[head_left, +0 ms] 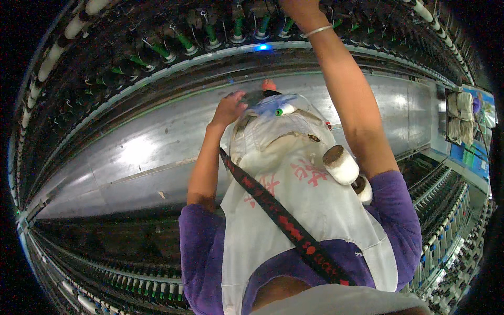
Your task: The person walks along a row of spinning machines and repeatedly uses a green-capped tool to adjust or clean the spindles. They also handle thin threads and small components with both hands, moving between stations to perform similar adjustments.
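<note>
My right hand (302, 11) reaches up to the spinning frame at the top edge, where the picture cuts off its fingers; what it touches is hidden. Green bobbins (238, 26) stand upright on the spindle rail near it. My left hand (230, 108) hovers beside the pocket of my white apron (270, 142), its fingers loosely apart and nothing visible in them. A white bobbin with a green end (286, 110) lies at the pocket, by bluish-white material. Two thick white rolls with brown ends, an upper roll (344, 167) and a lower roll (363, 190), rest at my right side.
A blue light (262, 47) glows on the spindle rail (210, 55). Shiny metal panels (142, 149) run along the frame below. Another row of bobbins (152, 287) stands behind me. Pale cloth bundles (460, 118) hang at the far right. A dark strap (283, 218) crosses my chest.
</note>
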Tool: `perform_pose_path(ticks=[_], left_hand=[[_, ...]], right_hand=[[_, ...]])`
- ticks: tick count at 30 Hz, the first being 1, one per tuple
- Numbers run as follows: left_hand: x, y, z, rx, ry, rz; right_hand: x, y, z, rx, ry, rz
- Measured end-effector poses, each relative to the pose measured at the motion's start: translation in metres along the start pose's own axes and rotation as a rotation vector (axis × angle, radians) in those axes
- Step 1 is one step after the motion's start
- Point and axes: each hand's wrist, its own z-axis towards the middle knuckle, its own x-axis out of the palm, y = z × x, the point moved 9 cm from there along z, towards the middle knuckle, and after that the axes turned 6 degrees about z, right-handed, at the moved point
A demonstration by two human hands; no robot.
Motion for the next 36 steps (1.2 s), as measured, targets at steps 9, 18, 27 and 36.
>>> perform_pose_path(ticks=[9,18,27,36], left_hand=[[0.018,0.028,-0.007,-0.134,0.002,-0.083],[-0.001,0.02,-0.004,-0.124,0.03,0.024],[-0.112,-0.123,0.086,0.044,-0.267,-0.447],[-0.193,-0.198,0.169,0.037,-0.353,-1.044]], right_hand=[[0.053,-0.001,0.007,-0.144,0.104,-0.357],[-0.009,-0.014,-0.006,0.013,-0.025,-0.128],[0.046,-0.079,-0.059,1.168,-0.141,1.13],[0.074,-0.093,-0.086,1.511,-0.425,1.515]])
